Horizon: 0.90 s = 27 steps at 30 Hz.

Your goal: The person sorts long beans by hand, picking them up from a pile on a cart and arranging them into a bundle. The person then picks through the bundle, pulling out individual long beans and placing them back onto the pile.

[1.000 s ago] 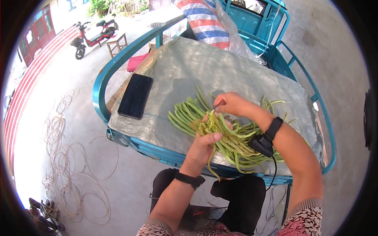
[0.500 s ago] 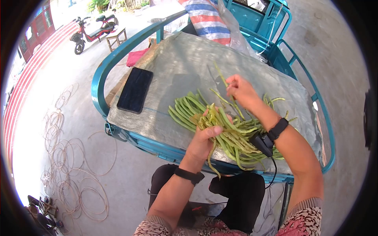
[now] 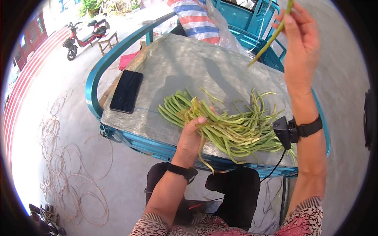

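Note:
My left hand (image 3: 192,133) is closed around a bunch of long green beans (image 3: 232,133), its thumb on top and its other fingers mostly hidden under the pods. The bunch rests on a grey woven sheet (image 3: 165,67), and its loose ends fan out to the right. Raised high at the upper right, my right hand (image 3: 301,43) pinches a single long bean (image 3: 271,39) that slants down to the left. One short bean piece (image 3: 210,94) lies on the sheet just beyond the bunch.
A black phone (image 3: 126,91) lies on the sheet's left side. Blue metal rails (image 3: 94,84) edge the cart bed. A striped bag (image 3: 195,19) stands at the back. Coiled cord (image 3: 75,173) lies on the ground at left. A red scooter (image 3: 84,37) and a wooden stool (image 3: 107,41) stand farther off.
My right hand has risen up and to the right, away from the bunch, with a long bean in its fingers. My left hand keeps its hold on the bunch. The view has shifted slightly.

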### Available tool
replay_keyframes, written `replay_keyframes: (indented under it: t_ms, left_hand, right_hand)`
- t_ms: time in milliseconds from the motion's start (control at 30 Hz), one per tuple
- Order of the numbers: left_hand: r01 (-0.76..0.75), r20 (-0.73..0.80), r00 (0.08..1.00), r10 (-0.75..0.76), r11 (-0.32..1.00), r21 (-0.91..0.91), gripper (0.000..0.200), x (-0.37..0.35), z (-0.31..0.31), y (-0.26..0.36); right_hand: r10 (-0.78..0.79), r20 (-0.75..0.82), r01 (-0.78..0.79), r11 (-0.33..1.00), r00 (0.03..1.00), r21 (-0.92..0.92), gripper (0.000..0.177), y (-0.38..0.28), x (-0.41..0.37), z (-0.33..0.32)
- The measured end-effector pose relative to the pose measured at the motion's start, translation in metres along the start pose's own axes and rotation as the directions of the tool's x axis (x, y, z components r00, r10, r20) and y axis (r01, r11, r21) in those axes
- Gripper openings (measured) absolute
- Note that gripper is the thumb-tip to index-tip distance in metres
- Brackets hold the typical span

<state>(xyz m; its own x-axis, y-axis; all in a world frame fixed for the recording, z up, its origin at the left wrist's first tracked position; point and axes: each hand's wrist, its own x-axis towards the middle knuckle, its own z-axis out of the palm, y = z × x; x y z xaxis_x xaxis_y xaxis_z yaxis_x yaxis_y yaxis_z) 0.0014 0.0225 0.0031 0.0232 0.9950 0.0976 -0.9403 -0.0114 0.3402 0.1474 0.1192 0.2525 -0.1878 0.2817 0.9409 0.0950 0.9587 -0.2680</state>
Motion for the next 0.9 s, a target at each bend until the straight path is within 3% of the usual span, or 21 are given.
replay_keyframes:
  t_ms: [100,167,233,267,400,600,800,900]
  left_hand:
    - [-0.002,0.001,1.0,0.002,1.0,0.004,0.049,0.001,-0.002,0.0]
    - [0.001,0.001,1.0,-0.001,1.0,-0.002,0.048,0.0,-0.001,0.0]
    - [-0.009,-0.003,1.0,0.009,1.0,-0.021,0.047,-0.001,0.002,0.001]
    - [-0.001,0.01,1.0,0.001,1.0,-0.006,0.047,-0.002,0.002,0.003]
    - [0.022,0.042,0.999,-0.023,1.0,0.006,0.047,-0.003,0.003,0.006]
    - [-0.024,0.057,0.998,0.025,0.999,-0.03,0.048,0.0,-0.002,0.001]
    - [-0.012,0.099,0.995,0.021,0.996,-0.09,0.047,0.001,0.0,0.003]
    - [0.0,0.074,0.997,0.005,0.998,-0.059,0.047,0.0,0.006,0.007]
  right_hand:
    - [-0.152,0.04,0.157,0.964,0.988,-0.216,0.025,-0.026,0.001,0.005]
    - [-0.15,0.153,0.197,0.908,0.977,-0.369,0.021,-0.033,-0.014,-0.007]
    - [-0.001,0.242,0.11,0.895,0.97,-0.433,0.026,-0.052,-0.055,-0.006]
    - [-0.009,0.353,0.189,0.857,0.935,-0.48,0.034,-0.052,-0.077,-0.01]
    - [0.295,0.557,0.006,0.881,0.776,-0.474,0.031,-0.053,-0.161,-0.018]
    - [0.334,0.409,-0.153,0.897,0.849,-0.415,0.026,-0.062,-0.158,0.004]
    - [0.355,0.497,-0.16,0.906,0.792,-0.391,0.019,-0.048,-0.165,0.017]
    - [0.496,0.374,-0.382,0.859,0.784,-0.34,0.015,-0.049,-0.174,0.02]
